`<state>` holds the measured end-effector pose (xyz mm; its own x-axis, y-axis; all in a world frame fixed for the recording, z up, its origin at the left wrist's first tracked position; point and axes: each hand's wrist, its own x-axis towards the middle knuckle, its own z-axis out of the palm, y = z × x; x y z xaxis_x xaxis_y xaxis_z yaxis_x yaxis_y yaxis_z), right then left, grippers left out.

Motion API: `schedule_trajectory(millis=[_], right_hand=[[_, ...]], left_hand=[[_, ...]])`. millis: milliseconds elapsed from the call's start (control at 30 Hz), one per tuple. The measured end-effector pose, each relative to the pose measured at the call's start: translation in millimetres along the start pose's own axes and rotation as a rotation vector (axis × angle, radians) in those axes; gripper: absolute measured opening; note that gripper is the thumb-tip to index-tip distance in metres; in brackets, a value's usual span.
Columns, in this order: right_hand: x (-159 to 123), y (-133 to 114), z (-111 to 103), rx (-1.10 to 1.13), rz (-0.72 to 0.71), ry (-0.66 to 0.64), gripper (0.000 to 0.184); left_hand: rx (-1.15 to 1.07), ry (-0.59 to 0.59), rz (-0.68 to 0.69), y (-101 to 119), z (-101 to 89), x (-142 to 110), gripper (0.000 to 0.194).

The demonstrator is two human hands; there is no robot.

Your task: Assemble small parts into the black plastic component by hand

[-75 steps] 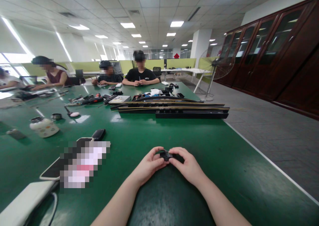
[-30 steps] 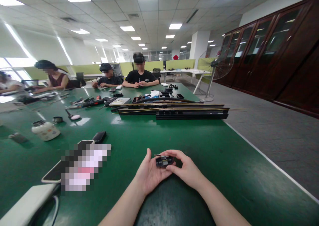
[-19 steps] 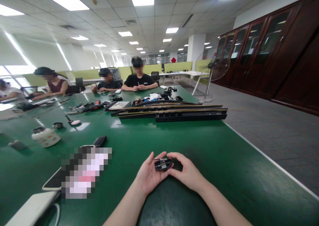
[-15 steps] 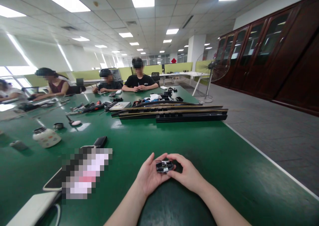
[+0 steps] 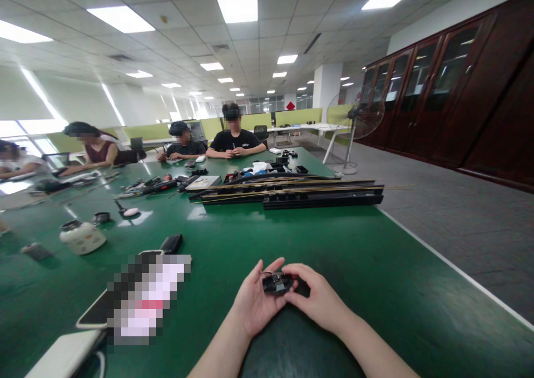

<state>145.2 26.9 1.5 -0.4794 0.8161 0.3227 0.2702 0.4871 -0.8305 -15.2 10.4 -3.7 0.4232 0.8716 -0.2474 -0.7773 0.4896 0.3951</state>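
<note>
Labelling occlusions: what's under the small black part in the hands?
Under the small black part is the upturned left hand, visible beside it. The part's underside and the patch of hand directly beneath are covered; whether the two touch there, I can't tell.

Hands (image 5: 259, 306) holding small black part (image 5: 277, 283), green table (image 5: 375, 278)
</note>
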Motion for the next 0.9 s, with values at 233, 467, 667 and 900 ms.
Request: schedule_trajectory(millis=[233,467,667,900], right_hand=[[-1.0,-4.1,3.4,-0.063,-0.040,-0.014,0.038],[-1.1,-4.8,4.3,-0.059,-0.007,-0.016,0.038],[-0.7,-7.2,4.3,-0.061,-0.006,-0.002,0.035],[-2.5,-7.2,4.6,-0.049,-0.020,-0.009,0.036]], left_hand=[[0.011,-0.019,-0.046,-2.2,-2.8,0.9,0.043],[0.008,-0.010,-0.055,-2.6,-5.0,1.1,0.039],[0.007,-0.013,-0.038,-4.2,-0.8,0.9,0.040],[-0.036,-0.046,-0.015,-3.4,3.2,-2.3,0.039]])
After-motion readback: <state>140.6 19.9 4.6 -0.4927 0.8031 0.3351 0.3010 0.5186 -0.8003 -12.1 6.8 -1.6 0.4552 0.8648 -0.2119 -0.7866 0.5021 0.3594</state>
